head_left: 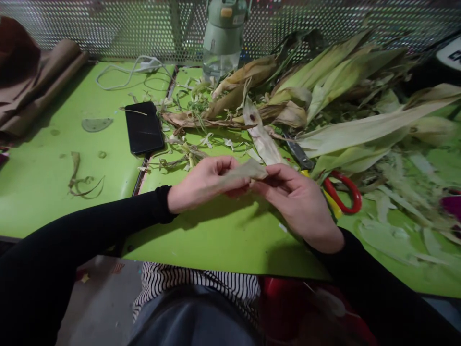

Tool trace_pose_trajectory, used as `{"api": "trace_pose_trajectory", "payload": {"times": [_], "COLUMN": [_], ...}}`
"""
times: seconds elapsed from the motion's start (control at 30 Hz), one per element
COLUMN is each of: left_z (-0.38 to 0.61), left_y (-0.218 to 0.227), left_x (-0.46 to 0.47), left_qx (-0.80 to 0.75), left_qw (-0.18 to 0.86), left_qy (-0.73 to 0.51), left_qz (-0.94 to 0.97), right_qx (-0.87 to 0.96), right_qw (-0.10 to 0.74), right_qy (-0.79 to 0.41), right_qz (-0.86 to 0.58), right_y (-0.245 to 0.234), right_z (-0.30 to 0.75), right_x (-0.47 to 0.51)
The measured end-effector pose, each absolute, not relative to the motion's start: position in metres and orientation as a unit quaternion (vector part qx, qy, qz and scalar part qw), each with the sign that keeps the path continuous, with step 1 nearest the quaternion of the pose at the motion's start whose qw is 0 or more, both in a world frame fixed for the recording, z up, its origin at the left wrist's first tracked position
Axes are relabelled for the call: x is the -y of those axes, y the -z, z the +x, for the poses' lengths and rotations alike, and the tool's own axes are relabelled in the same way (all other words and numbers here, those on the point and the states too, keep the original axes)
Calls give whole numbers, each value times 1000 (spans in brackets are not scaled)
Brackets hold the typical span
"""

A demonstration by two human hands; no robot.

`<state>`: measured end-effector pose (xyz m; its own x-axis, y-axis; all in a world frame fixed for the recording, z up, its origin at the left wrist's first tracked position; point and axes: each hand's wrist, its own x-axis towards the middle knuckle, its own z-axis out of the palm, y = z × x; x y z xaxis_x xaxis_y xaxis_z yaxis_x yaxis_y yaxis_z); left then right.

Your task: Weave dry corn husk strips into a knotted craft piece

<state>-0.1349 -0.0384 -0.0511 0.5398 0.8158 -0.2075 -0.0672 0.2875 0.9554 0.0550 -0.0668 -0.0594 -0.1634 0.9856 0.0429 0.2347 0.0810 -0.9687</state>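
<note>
At centre frame, grip status?
Left hand and right hand both pinch one corn husk strip, fingertips closed on it, just above the green table.
Hazard?
Thin husk may tear if pulled unevenly. Red-handled scissors lie just beside the right hand and could be knocked.

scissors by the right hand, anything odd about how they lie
Yes: the scissors lie half buried under corn husks, only the red handle and part of a blade showing. Husk scraps litter the table around them.
</note>
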Motion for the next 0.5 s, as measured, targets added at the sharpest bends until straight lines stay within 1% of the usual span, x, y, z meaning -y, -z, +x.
{"api": "trace_pose_trajectory", "payload": {"times": [0.07,0.2,0.27,0.33,0.37,0.43,0.5], "left_z": [-136,-138,-138,-138,-137,-135,-132], "left_y": [51,54,54,54,54,54,55], "left_x": [38,39,39,40,40,41,42], "left_qx": [-366,-370,-368,-354,-344,-330,-334], "left_qw": [749,798,805,805,803,791,758], "left_qy": [-298,-297,-298,-310,-318,-332,-345], "left_qz": [465,371,359,362,368,395,442], "right_qx": [668,793,818,813,798,749,687], "right_qw": [400,362,348,352,360,378,384], "right_qy": [-388,-175,-120,-118,-137,-213,-312], "right_qz": [-493,-458,-442,-448,-463,-502,-532], "right_y": [58,55,55,55,55,56,57], "right_z": [57,59,59,59,58,57,56], "right_x": [68,72,74,74,74,72,69]}}
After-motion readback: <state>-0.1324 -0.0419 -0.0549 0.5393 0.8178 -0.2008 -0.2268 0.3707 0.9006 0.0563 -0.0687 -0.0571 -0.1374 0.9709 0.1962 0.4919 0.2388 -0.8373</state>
